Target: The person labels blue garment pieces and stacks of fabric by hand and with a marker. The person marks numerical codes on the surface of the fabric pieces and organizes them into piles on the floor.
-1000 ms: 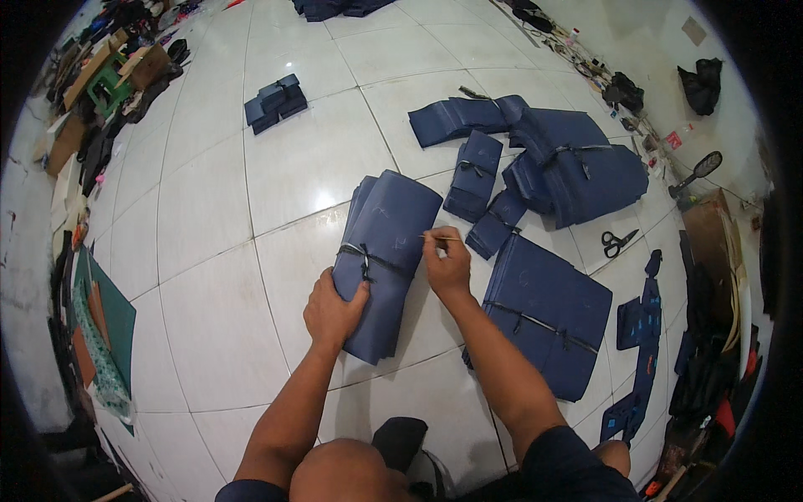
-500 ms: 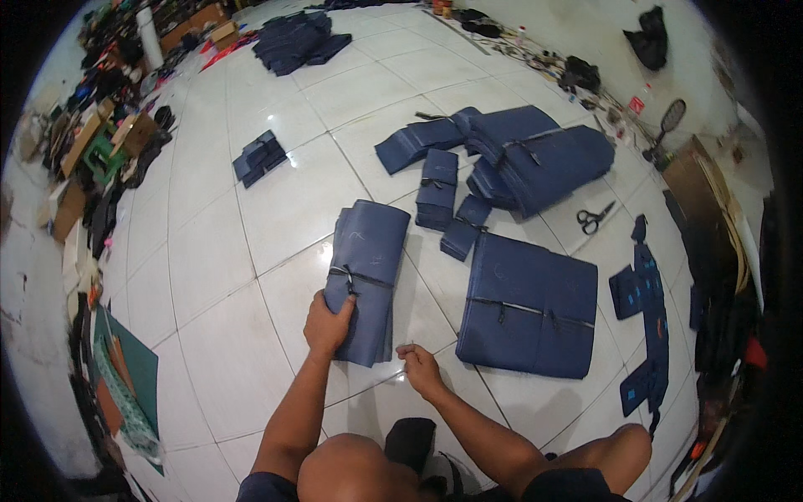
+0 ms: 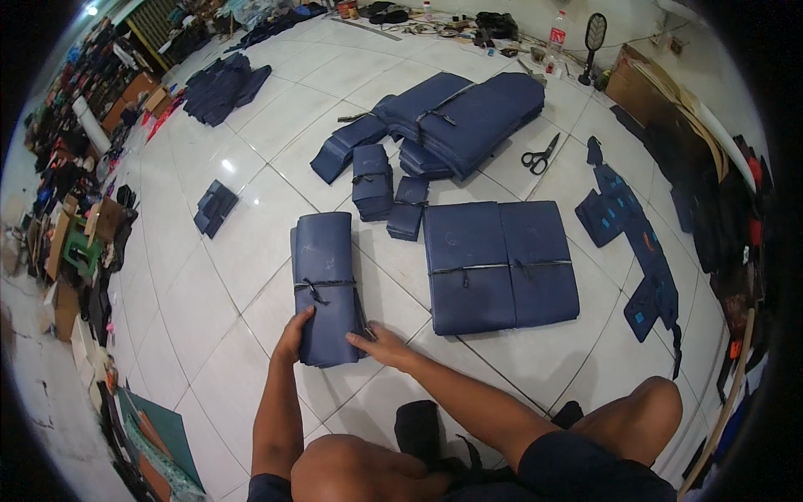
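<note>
A long, narrow bundle of dark blue cut fabric (image 3: pixel 326 259), tied round its middle with a dark strip, lies on the tiled floor in front of me. My left hand (image 3: pixel 293 336) grips its left edge near the close end, thumb on top. At the lower right edge my right hand (image 3: pixel 385 345) holds the bundle too, its thumb resting on the top layer and its fingers along the side. To the right lies a wide, square tied bundle (image 3: pixel 473 301) of the same blue fabric, apart from both hands.
Beyond are small tied bundles (image 3: pixel 372 186) and a large tied stack (image 3: pixel 493 117). Black-handled scissors (image 3: pixel 539 156) lie right of the stack, near dark blue pieces with light blue marks (image 3: pixel 619 209). At left sit a small fabric pile (image 3: pixel 216 209) and a green board (image 3: pixel 167 431).
My right hand has moved left from the bare floor onto the narrow bundle's right edge. My left hand stays on its left side. The whole view has shifted and turned.
</note>
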The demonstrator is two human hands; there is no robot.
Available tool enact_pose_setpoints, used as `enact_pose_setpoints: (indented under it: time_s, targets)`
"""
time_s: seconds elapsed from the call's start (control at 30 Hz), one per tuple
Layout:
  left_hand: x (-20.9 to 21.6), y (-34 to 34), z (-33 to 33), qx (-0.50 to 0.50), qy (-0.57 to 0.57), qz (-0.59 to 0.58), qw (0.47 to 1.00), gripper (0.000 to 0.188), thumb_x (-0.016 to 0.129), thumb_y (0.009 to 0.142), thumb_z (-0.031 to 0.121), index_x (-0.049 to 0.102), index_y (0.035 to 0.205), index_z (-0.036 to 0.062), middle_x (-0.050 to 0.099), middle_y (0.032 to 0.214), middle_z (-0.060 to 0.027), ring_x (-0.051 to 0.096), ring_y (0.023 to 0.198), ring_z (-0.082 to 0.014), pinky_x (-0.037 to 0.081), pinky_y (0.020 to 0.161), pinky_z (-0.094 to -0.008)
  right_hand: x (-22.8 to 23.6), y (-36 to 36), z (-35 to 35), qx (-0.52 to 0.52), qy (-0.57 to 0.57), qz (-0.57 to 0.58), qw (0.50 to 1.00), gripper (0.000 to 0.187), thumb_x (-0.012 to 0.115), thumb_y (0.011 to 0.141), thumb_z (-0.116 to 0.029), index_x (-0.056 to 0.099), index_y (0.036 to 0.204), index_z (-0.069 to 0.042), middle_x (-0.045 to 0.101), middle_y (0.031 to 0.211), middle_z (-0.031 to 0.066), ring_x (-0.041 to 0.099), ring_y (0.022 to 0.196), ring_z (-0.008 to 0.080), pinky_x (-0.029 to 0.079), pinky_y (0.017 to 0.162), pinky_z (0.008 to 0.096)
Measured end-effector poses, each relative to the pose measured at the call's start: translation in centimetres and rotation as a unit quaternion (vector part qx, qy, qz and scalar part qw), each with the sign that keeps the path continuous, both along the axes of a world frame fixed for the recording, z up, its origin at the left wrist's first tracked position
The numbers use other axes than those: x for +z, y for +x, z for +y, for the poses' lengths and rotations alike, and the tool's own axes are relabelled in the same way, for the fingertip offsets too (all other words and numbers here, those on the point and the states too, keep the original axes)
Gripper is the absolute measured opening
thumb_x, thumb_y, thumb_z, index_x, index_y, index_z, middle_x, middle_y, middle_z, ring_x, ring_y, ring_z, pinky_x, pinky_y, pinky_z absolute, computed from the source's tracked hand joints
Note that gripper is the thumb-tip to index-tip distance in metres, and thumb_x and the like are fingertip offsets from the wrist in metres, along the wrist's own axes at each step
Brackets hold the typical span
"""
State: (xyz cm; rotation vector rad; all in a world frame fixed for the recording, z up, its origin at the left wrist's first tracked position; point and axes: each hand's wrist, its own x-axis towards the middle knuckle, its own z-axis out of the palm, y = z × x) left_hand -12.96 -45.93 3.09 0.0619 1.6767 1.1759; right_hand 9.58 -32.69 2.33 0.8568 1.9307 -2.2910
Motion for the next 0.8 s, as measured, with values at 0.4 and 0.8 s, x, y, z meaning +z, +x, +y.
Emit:
enact_pose_setpoints:
  time_s: [0.4, 0.8]
  targets:
    - [-3.2, 7.7, 5.6, 0.107, 0.148, -0.064, 0.981, 0.067, 0.064, 0.092, 0.047, 0.05, 0.133, -0.0054, 0.06, 0.125, -0.0215, 0.062, 0.112, -0.0323, 0.051, 0.097, -0.0454, -3.9, 0.2, 5.0, -0.085, 0.125, -0.145, 0.978, 0.081, 0.07, 0.079, -0.057, 0.057, 0.128, 0.005, 0.066, 0.12, 0.0238, 0.065, 0.11, 0.0354, 0.05, 0.094, 0.0407]
    - [-1.5, 7.4, 4.7, 0.303, 0.088, -0.136, 0.939, 0.097, 0.059, 0.089, 0.066, 0.024, 0.153, 0.0022, 0.053, 0.134, -0.0189, 0.052, 0.123, -0.0329, 0.036, 0.11, -0.0445, 2.4, 3.6, 7.4, -0.165, 0.362, -0.107, 0.911, 0.079, 0.07, 0.082, -0.055, 0.051, 0.137, -0.002, 0.047, 0.14, 0.0252, 0.053, 0.124, 0.043, 0.043, 0.105, 0.0432]
